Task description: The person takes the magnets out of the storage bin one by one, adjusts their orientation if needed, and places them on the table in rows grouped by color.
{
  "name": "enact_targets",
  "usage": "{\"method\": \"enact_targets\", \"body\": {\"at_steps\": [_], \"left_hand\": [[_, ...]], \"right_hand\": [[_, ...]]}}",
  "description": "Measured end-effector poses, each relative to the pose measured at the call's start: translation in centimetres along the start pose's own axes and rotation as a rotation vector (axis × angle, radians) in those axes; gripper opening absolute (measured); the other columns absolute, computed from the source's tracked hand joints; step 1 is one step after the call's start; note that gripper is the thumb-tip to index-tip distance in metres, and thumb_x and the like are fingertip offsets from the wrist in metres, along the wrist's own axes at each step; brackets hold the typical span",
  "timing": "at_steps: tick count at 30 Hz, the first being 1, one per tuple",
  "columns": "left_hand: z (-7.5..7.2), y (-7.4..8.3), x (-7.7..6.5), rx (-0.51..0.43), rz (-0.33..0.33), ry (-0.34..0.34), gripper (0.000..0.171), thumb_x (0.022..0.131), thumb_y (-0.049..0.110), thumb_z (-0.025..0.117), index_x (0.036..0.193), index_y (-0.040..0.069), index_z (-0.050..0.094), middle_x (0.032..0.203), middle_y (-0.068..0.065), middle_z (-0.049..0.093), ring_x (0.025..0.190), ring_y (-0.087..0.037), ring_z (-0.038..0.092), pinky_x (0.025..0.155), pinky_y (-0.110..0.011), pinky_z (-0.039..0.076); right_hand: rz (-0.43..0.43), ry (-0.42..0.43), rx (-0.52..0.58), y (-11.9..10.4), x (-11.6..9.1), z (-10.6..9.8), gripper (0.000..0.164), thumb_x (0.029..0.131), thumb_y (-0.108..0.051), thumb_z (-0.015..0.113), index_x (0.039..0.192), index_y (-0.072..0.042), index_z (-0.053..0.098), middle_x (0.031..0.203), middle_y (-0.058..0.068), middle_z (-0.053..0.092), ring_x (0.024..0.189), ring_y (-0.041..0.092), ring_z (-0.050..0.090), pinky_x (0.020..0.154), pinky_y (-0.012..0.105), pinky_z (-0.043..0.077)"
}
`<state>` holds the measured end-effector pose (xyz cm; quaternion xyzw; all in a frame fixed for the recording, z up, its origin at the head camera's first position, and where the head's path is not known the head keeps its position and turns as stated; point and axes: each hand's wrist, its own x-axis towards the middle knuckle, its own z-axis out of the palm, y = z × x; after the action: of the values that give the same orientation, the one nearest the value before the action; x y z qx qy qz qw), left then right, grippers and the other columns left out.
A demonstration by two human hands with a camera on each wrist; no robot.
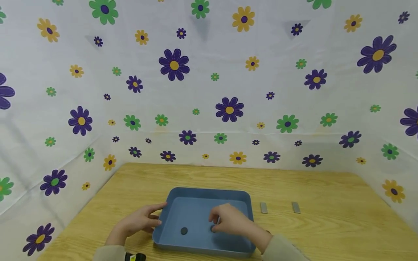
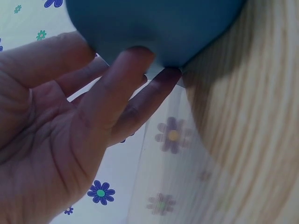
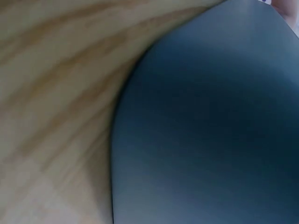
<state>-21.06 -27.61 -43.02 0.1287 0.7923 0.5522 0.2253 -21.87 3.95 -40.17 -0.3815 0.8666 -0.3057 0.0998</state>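
A shallow blue tray (image 1: 199, 206) rests on the wooden table, with a small dark round disc (image 1: 184, 231) lying on its floor. My left hand (image 1: 142, 219) is at the tray's left side, relaxed fingers touching the outer wall; the left wrist view shows its fingertips against the blue corner. Over the tray's right half is my right hand (image 1: 230, 219), fingers curled down and thumb tip right at a second dark disc (image 1: 212, 228), which it partly covers. The right wrist view shows only the tray wall (image 3: 201, 116) and the table, with those fingers out of view.
Two small grey rectangular pieces (image 1: 263, 207) lie apart on the table right of the tray. A black object with a yellow-green mark (image 1: 135, 257) shows at the bottom edge by the left sleeve. A white flower-print cloth (image 1: 202, 90) hangs behind and at both sides.
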Motion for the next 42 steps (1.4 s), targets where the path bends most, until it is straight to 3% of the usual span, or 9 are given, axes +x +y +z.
{"method": "enact_targets", "body": {"at_steps": [19,37,42], "left_hand": [[-0.2,0.3,-0.6,0.009,-0.001,0.016,0.065,0.086,0.008,0.057,0.139,-0.001,0.021,0.139,-0.032,0.011,0.112,-0.048,0.038,0.072,-0.045,0.048],[-0.2,0.1,-0.6,-0.01,0.001,0.009,0.065,0.086,0.007,0.056,0.139,-0.001,0.02,0.139,-0.032,0.011,0.112,-0.047,0.039,0.072,-0.045,0.048],[0.1,0.1,-0.2,-0.009,0.015,-0.001,0.064,0.087,0.007,0.055,0.139,-0.001,0.02,0.139,-0.032,0.013,0.112,-0.046,0.039,0.072,-0.044,0.048]], "right_hand": [[0.107,-0.064,-0.233,-0.1,1.8,1.2,0.018,0.068,-0.012,0.076,0.084,-0.012,0.066,0.072,-0.007,0.055,0.065,0.004,0.05,0.057,0.021,0.043],[0.132,-0.096,-0.3,0.0,1.7,1.8,0.017,0.068,-0.009,0.074,0.066,-0.015,0.059,0.06,-0.01,0.047,0.052,0.006,0.043,0.048,0.022,0.038],[0.127,-0.068,-0.251,0.3,1.4,1.5,0.016,0.066,-0.007,0.073,0.066,-0.013,0.058,0.059,-0.008,0.047,0.05,0.007,0.041,0.046,0.022,0.036]]}}
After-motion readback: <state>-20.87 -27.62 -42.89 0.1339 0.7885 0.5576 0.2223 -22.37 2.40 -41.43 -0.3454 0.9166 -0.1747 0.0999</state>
